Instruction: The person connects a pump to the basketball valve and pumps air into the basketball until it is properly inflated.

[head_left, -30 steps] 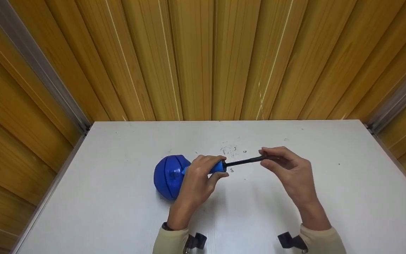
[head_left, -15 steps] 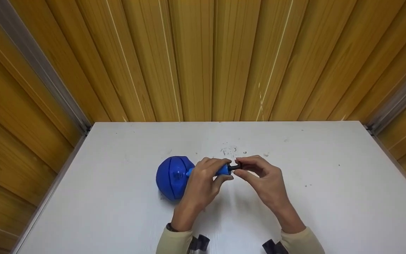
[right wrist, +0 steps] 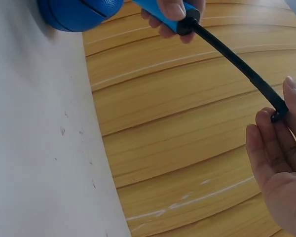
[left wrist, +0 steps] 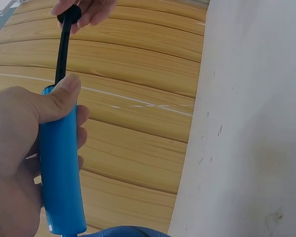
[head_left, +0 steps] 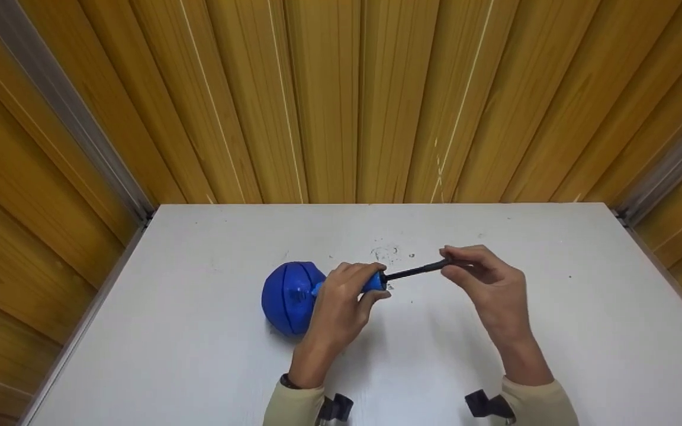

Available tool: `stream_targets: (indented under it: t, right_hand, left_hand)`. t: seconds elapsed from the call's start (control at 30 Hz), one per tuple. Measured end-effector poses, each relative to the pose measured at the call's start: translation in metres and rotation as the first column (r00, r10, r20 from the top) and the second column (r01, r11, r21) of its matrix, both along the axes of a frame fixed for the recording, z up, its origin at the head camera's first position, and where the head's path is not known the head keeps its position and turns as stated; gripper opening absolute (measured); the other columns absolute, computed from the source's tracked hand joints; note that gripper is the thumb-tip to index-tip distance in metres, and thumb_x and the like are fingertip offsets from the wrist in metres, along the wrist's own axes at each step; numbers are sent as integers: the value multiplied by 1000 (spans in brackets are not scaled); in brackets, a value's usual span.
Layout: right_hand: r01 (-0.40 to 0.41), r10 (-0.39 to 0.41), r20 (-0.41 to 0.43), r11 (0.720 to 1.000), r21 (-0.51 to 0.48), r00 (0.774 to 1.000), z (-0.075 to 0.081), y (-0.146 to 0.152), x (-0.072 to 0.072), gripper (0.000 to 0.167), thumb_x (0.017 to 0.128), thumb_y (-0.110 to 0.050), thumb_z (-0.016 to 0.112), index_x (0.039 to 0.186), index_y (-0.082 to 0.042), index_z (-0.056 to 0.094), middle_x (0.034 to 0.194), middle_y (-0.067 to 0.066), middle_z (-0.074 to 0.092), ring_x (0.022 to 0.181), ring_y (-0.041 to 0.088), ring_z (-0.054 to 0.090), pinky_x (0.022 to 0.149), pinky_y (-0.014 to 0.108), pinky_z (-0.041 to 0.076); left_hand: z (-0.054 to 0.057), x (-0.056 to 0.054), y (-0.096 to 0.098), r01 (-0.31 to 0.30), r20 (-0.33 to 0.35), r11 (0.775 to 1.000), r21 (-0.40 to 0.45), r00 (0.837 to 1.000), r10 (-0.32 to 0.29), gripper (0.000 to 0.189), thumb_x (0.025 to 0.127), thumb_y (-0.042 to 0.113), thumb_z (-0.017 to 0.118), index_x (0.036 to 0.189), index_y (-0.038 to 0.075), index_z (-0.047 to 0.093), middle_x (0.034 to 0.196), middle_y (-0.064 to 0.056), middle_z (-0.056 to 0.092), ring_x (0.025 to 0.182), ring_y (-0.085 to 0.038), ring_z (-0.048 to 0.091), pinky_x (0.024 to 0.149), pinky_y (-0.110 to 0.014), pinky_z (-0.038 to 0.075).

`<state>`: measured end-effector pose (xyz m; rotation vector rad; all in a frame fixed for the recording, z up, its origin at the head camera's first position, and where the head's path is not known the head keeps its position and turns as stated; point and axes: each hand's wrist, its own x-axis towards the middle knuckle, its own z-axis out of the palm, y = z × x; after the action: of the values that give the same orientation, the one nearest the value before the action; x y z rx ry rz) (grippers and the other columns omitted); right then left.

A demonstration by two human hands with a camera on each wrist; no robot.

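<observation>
A blue ball (head_left: 285,299) with dark seams and a slightly dented, angular outline rests on the white table. My left hand (head_left: 338,305) grips the blue barrel of a hand pump (left wrist: 63,168), fingers behind it and thumb near its top end. The pump's tip end meets the ball's right side, partly covered by the left hand. From the barrel's other end a long stretch of black plunger rod (head_left: 415,272) sticks out. My right hand (head_left: 492,290) pinches the small black handle (left wrist: 69,15) at the rod's far end between thumb and fingers.
The white table (head_left: 169,367) carries dark scuff marks beyond the pump. Yellow wood-patterned panels (head_left: 317,106) stand at the back and both sides, with grey metal edging at the corners.
Half a second ago the rod was pushed nearly into the barrel; the right hand has since drawn it out to the right, much as one second ago. The left hand stays nearly in place.
</observation>
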<state>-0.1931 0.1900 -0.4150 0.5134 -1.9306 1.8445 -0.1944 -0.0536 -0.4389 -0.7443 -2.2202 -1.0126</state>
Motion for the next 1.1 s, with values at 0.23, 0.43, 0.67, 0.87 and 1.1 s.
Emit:
stream_targets:
  t: [0.23, 0.43, 0.67, 0.87, 1.1]
  right_hand:
    - [-70, 69, 28, 997, 35, 997, -26, -44, -1, 27, 89, 9, 81, 115, 6, 76, 113, 21, 72, 106, 24, 74, 89, 32, 60]
    - [-76, 76, 3, 995, 69, 997, -27, -49, 2, 30, 88, 8, 82, 116, 0, 77, 113, 17, 72, 102, 23, 73, 92, 31, 59]
    - [-27, 40, -84, 987, 156, 996, -5, -22, 4, 33, 89, 9, 81, 120, 0, 77, 114, 18, 73, 102, 21, 73, 96, 29, 57]
    - [14, -13, -27, 999, 47, 1000, 8, 5, 6, 32, 88, 15, 79, 119, 7, 75, 115, 18, 73, 104, 22, 73, 90, 26, 58]
    - [-63, 63, 4, 998, 10, 998, -11, -24, 2, 30, 87, 13, 81, 116, 8, 74, 112, 22, 71, 105, 25, 74, 90, 32, 60]
  left_hand:
    - [-4, 3, 6, -29, -28, 999, -40, 999, 28, 32, 92, 14, 84, 121, 2, 76, 113, -7, 78, 101, -23, 69, 92, -38, 58]
    - [-3, 2, 5, -9, -39, 1000, -26, 999, 8, 34, 90, 12, 86, 122, 4, 76, 113, -5, 78, 102, -22, 69, 93, -38, 57]
    - [1, -1, -4, 3, -27, 1000, 10, 1000, -2, 38, 89, 12, 87, 124, 6, 76, 116, -2, 78, 104, -20, 69, 93, -38, 57]
    - [2, -3, -8, 1, -18, 999, 40, 1000, 0, 37, 88, 9, 87, 123, 5, 76, 115, -3, 78, 104, -20, 69, 94, -37, 58]
    - [-1, 0, 0, 19, -17, 999, 36, 1000, -18, 34, 91, 12, 84, 123, 4, 76, 115, -4, 78, 103, -21, 69, 93, -37, 57]
